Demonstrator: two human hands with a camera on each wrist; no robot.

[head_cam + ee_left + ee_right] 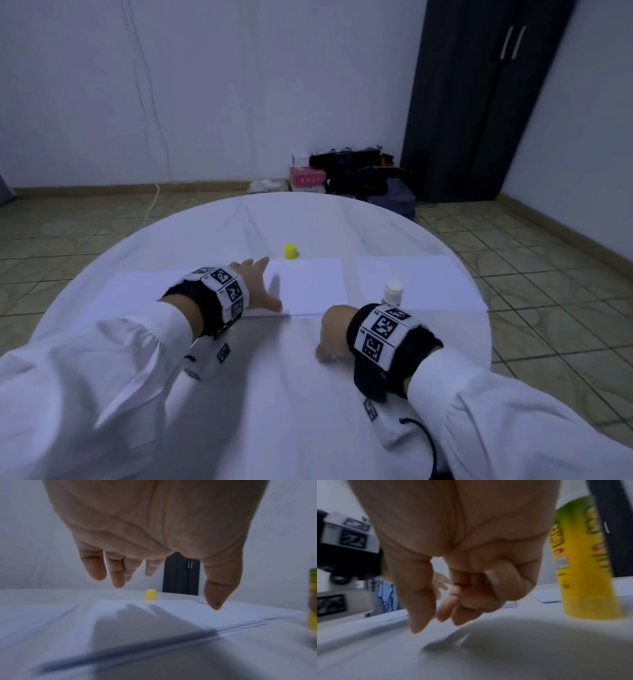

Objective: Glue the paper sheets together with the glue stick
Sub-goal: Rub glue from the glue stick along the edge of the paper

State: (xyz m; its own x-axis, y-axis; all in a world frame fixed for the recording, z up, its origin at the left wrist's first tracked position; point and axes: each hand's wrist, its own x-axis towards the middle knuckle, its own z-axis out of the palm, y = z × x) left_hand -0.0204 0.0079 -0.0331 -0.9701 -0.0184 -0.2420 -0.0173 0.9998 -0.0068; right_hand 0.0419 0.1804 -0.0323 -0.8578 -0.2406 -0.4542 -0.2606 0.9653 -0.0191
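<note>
Left hand point(258, 286): fingers spread, hovering over white paper sheets point(308, 286), likely steadying them.
Right hand point(334, 330): fingers loosely curled, empty, at the sheets' near edge.
Uncapped yellow-green glue stick point(393, 293): upright on round white table point(212, 236), reachable.
Yellow cap point(290, 250): parked behind sheets.

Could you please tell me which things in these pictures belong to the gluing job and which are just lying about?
For the job:
glue stick, standing uncapped
yellow cap
middle paper sheets
right paper sheet

Lying about:
pink box on the floor
dark bags
dark wardrobe
</note>
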